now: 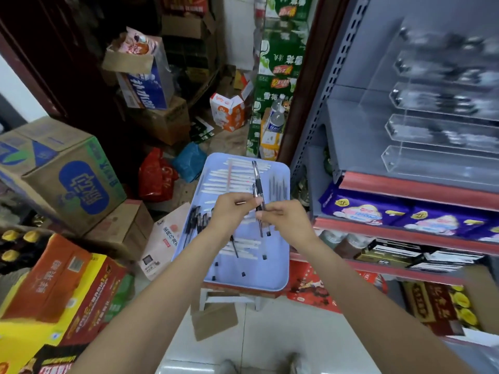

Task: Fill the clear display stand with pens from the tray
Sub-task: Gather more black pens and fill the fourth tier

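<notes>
Clear pens (258, 190), two, pinched by both hands: left (232, 211), right (286, 218).

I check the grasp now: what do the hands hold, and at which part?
Both hands, left hand and right hand, pinch clear black-grip pens near mid-barrel, above the tray.

The tray (280, 271) is set on a stool (229, 299), left of the shelving unit (405, 184). Pens (235, 179) are spread in the tray, and the display stand (421, 130) is placed on an upper shelf. Cardboard boxes (62, 171) are stacked to the left and behind.
</notes>
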Available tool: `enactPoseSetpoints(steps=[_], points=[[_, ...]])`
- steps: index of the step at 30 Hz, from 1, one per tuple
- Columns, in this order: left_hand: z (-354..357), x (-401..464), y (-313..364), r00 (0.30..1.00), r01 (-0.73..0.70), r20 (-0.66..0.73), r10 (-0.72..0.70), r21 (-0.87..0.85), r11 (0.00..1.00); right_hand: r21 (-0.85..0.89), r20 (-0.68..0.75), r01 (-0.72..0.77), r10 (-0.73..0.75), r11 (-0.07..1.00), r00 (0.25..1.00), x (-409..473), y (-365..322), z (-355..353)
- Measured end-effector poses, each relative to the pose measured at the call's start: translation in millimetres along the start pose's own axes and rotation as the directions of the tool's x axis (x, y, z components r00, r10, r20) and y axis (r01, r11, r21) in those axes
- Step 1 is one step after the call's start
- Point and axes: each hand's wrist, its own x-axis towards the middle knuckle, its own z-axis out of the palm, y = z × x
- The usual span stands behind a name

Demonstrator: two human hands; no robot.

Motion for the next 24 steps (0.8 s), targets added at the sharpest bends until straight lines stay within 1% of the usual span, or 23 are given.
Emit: enactPoseSetpoints(steps=[1, 3, 5, 8, 10, 11, 13, 14, 15, 19, 21, 23, 24], points=[[10, 3, 9, 1.000, 0.008, 0.027, -0.008, -0.030, 1.000, -0.005, -0.022, 0.011, -0.011, 1.000, 1.000, -2, -3, -13], [32, 7, 29, 0.994, -0.030, 0.105, 0.036, -0.051, 0.998, -0.013, -0.078, -0.007, 0.006, 1.000, 0.997, -7, -8, -40], [60, 9, 54, 0.980, -0.113, 0.163, 0.118, -0.040, 0.993, 0.005, -0.134, -0.022, 0.022, 1.000, 0.991, -11, -12, -73], [110, 14, 97, 0.952, -0.258, 0.170, 0.256, -0.008, 0.966, 0.088, -0.175, -0.016, 0.031, 0.996, 0.984, -21, -13, -131], [146, 16, 123, 0.914, -0.370, 0.188, 0.359, 0.028, 0.928, 0.118, -0.261, 0.015, 0.016, 0.993, 0.965, -29, -7, -178], [165, 19, 134, 0.887, -0.438, 0.206, 0.413, 0.095, 0.894, 0.096, -0.332, 0.041, -0.007, 0.995, 0.943, -34, -3, -204], [205, 25, 153, 0.820, -0.568, 0.284, 0.496, 0.300, 0.766, 0.044, -0.482, 0.089, -0.057, 0.995, 0.874, -41, 8, -262], [226, 27, 162, 0.794, -0.608, 0.326, 0.513, 0.383, 0.696, 0.020, -0.548, 0.100, -0.073, 0.995, 0.833, -44, 14, -292], [248, 29, 172, 0.769, -0.639, 0.362, 0.526, 0.419, 0.646, -0.015, -0.600, 0.107, -0.094, 0.994, 0.795, -47, 20, -322], [332, 47, 200, 0.708, -0.699, 0.382, 0.594, 0.500, 0.511, -0.225, -0.692, 0.091, -0.225, 0.970, 0.686, -51, 40, -428], [363, 63, 206, 0.724, -0.674, 0.375, 0.579, 0.561, 0.480, -0.306, -0.706, 0.048, -0.260, 0.951, 0.658, -48, 49, -466], [385, 77, 210, 0.747, -0.635, 0.352, 0.563, 0.627, 0.451, -0.342, -0.696, -0.018, -0.241, 0.939, 0.677, -41, 60, -493], [393, 83, 211, 0.759, -0.616, 0.343, 0.553, 0.652, 0.442, -0.332, -0.678, -0.056, -0.197, 0.942, 0.708, -37, 65, -502]])
